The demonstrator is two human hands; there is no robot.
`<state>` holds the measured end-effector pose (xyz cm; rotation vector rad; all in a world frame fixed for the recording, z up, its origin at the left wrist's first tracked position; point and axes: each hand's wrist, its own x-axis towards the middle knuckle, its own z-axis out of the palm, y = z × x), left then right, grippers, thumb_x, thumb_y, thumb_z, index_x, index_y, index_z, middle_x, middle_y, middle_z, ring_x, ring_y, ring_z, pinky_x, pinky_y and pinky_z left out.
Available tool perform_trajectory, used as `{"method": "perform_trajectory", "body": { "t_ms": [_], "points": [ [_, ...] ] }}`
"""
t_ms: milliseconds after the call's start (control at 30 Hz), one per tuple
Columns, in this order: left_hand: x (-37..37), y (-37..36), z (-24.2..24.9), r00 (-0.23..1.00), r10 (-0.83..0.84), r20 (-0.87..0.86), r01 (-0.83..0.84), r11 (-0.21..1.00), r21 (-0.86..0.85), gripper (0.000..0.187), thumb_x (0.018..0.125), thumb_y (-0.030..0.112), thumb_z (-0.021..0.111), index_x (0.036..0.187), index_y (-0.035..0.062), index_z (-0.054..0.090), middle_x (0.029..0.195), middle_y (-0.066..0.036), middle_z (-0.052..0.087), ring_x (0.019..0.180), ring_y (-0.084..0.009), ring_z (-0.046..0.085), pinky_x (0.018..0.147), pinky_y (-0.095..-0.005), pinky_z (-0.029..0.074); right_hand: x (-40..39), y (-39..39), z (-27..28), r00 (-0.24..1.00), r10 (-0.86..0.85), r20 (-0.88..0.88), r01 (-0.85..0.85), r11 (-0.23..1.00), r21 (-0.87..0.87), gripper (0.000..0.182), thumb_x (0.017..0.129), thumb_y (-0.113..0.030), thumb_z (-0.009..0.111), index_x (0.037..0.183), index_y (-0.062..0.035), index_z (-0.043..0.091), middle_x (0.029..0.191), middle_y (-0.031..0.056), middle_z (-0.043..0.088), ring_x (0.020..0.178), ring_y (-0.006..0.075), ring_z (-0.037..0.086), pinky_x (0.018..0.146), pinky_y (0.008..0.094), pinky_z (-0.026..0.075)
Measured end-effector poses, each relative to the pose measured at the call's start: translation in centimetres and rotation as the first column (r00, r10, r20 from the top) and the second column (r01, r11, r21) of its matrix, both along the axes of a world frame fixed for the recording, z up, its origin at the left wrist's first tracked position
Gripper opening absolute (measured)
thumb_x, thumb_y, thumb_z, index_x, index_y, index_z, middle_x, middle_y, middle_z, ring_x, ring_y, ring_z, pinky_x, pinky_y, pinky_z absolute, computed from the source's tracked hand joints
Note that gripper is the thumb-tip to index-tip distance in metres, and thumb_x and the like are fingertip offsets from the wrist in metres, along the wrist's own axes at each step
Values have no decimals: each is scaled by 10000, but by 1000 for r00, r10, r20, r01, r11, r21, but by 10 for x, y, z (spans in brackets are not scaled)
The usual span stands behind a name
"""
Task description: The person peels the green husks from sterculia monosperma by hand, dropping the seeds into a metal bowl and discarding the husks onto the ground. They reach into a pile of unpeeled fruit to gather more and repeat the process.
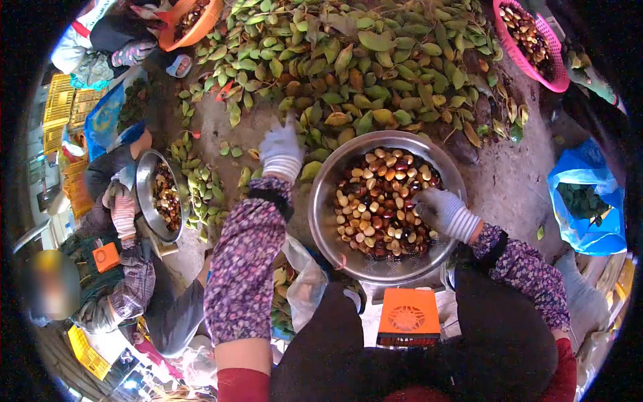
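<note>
A steel bowl [323,221] with a perforated bottom holds many shelled beans [375,201], cream, brown and dark. My right hand [442,211], in a pale knitted glove, is over the right side of the bowl. Its fingers are curled close to the beans, and what they hold, if anything, is hidden. My left hand [281,149], gloved alike, reaches to the left of the bowl at the near edge of a large heap of green pods [382,74]. One finger is stretched out towards the pods, and nothing shows in the hand.
On the left a co-worker's gloved hand [122,209] is beside another steel bowl [140,191] of beans. A pink basket [559,79] and an orange basket [201,30] hold more. A blue bag [562,221] stands at right, an orange box-shaped device [407,313] near my lap.
</note>
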<state>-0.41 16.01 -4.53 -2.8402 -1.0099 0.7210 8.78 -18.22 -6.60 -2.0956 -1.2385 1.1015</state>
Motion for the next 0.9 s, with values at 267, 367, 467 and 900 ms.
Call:
{"method": "perform_trajectory", "body": {
  "t_ms": [267, 367, 467, 900],
  "points": [
    [-22, 35, -53, 927, 179, 331, -138, 980, -142, 622, 702, 141, 662, 1256, 21, 406, 1185, -264, 467, 1000, -422, 530, 855, -424, 471, -3, 4, -11, 998, 5, 58, -8, 999, 48, 210, 822, -145, 591, 987, -16, 596, 887, 187, 610, 860, 324, 605, 731, 382, 482],
    [-45, 40, -44, 799, 83, 596, -2, 991, -136, 550, 694, 124, 676, 1173, -42, 464, 1054, -240, 561, 969, -366, 563, 854, -385, 475, -4, 10, -3, 994, -102, -39, 103, 995, 4, 192, 837, -152, 579, 966, -12, 596, 850, 186, 612, 837, 318, 607, 718, 367, 479],
    [-61, 37, -31, 490, 704, 514, -19, 598, -801, 461, 730, 67, 633, 1149, -54, 482, 1007, -178, 603, 954, -284, 590, 841, -336, 486, 0, 18, 8, 979, -154, -133, 156, 988, -2, 181, 840, -145, 579, 962, -12, 595, 811, 176, 613, 812, 311, 606, 717, 361, 477],
    [-72, -107, 24, 529, 797, -293, 509, -573, -642, 583, 854, 310, 586, 1322, 55, 351, 1255, -169, 468, 1123, -306, 509, 965, -464, 428, -4, 72, 57, 797, -267, -542, 462, 848, 261, 564, 869, -358, 564, 1303, -45, 383, 1212, 96, 492, 976, 132, 546, 642, 229, 490]
  ]
}}
